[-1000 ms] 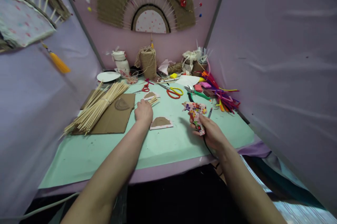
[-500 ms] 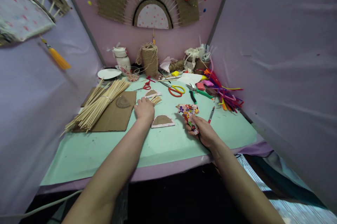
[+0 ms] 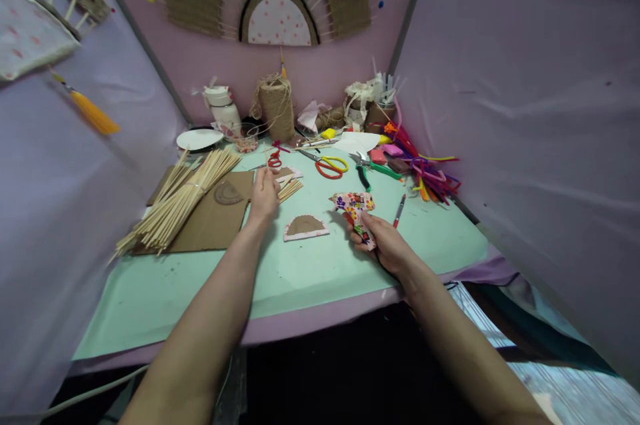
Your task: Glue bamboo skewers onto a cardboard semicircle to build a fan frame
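Observation:
My right hand (image 3: 385, 242) is wrapped round the grip of a glue gun (image 3: 356, 202) in a colourful floral cover, its nozzle pointing left above the table. My left hand (image 3: 265, 193) is closed in a pinch, and a thin bamboo stick (image 3: 267, 158) pokes up from its fingertips. Just right of that hand lies a small pile of short bamboo sticks (image 3: 291, 190). Behind them is a half-round cardboard piece (image 3: 286, 174), partly hidden by the hand. Between my hands lies another half-round cardboard piece (image 3: 306, 226) with a pale fabric edge.
A big bundle of bamboo sticks (image 3: 183, 198) and a protractor (image 3: 229, 192) lie on a cardboard sheet (image 3: 215, 232) at left. Beyond are red scissors (image 3: 275, 158), larger scissors (image 3: 330, 166), green-handled pliers (image 3: 383, 170) and a twine spool (image 3: 278, 108). A pen (image 3: 399, 210) lies at right.
My left hand has lifted from the pile of short sticks and moved slightly left, with a stick between its fingers. My right hand holds the glue gun in nearly the same place.

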`<state>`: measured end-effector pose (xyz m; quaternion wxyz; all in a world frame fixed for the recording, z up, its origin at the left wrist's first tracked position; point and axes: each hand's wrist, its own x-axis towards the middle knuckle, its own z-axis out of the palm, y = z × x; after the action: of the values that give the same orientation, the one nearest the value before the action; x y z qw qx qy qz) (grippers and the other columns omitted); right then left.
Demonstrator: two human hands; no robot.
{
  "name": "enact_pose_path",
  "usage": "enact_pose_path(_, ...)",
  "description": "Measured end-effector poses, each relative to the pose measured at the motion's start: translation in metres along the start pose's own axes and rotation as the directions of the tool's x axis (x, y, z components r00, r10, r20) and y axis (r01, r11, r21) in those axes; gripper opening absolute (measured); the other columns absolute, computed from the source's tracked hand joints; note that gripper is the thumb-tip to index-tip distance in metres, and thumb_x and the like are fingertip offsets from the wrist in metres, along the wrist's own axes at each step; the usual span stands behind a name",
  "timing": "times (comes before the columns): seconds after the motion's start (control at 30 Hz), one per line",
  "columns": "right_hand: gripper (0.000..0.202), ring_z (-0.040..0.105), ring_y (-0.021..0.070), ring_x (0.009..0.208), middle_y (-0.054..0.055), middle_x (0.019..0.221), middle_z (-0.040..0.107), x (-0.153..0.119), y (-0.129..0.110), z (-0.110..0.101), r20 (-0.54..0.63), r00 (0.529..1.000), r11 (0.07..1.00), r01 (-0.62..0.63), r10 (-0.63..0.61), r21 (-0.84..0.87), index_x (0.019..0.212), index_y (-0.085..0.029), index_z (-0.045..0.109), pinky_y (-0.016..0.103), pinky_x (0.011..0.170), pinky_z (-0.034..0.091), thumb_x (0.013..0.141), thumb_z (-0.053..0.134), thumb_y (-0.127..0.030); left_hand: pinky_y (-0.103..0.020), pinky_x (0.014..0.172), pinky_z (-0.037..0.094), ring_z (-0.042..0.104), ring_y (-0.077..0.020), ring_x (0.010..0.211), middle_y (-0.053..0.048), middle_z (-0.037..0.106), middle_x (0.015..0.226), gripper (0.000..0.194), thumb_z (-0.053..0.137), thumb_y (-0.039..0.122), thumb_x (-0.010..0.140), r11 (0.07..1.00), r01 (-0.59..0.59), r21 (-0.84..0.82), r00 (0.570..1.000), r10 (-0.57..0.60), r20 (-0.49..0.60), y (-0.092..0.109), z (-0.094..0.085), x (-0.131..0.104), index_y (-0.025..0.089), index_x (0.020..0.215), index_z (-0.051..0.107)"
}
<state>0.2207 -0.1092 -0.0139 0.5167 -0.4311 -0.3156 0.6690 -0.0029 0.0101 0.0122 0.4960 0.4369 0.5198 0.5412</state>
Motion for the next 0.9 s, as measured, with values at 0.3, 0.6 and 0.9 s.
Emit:
enact_pose_path(0.3, 0.047, 0.036, 0.0069, 0.05, -0.001, 0.06, 0.049, 0.001, -0.006, 0.006, 0.059, 0.998, 0.999, -0.036, 0.038, -0.041, 0.078, -0.015, 0.061, 0.018, 0.04, 0.024, 0.072, 0.072, -0.06, -0.018, 0.059, 0.044, 0.053, -0.0077, 0.062, -0.001, 0.058, 0.069, 0.012, 0.07, 0.025, 0.08, 0.973, 0.148, -0.18, 0.959, -0.096, 0.268, -0.003, -0.002, 0.001, 0.013, 0.084, 0.068)
enact_pose_path(0.6, 0.039, 0.034, 0.0063, 0.051, -0.003, 0.059, 0.045, 0.004, -0.006, 0.019, 0.114, 0.991, 0.981, -0.048, 0.071, -0.188, 0.074, -0.015, 0.06, 0.019, 0.041, 0.02, 0.075, 0.072, -0.051, -0.021, 0.061, 0.051, 0.06, -0.0091, 0.064, -0.003, 0.067, 0.077, 0.025, 0.081, 0.023, 0.069, 0.959, 0.238, -0.151, 0.929, -0.18, 0.324, -0.001, -0.006, 0.0, 0.014, 0.09, 0.07)
enact_pose_path(0.9, 0.037, 0.037, 0.0059, 0.054, 0.003, 0.077, 0.058, 0.006, -0.008, 0.023, 0.123, 0.988, 0.974, -0.069, 0.097, -0.218, 0.079, -0.013, 0.062, 0.02, 0.041, 0.02, 0.074, 0.072, -0.048, -0.02, 0.056, 0.051, 0.056, -0.0064, 0.058, -0.001, 0.066, 0.075, 0.026, 0.085, 0.022, 0.063, 0.97, 0.233, -0.072, 0.931, -0.201, 0.304, -0.006, -0.006, 0.001, 0.014, 0.081, 0.068)
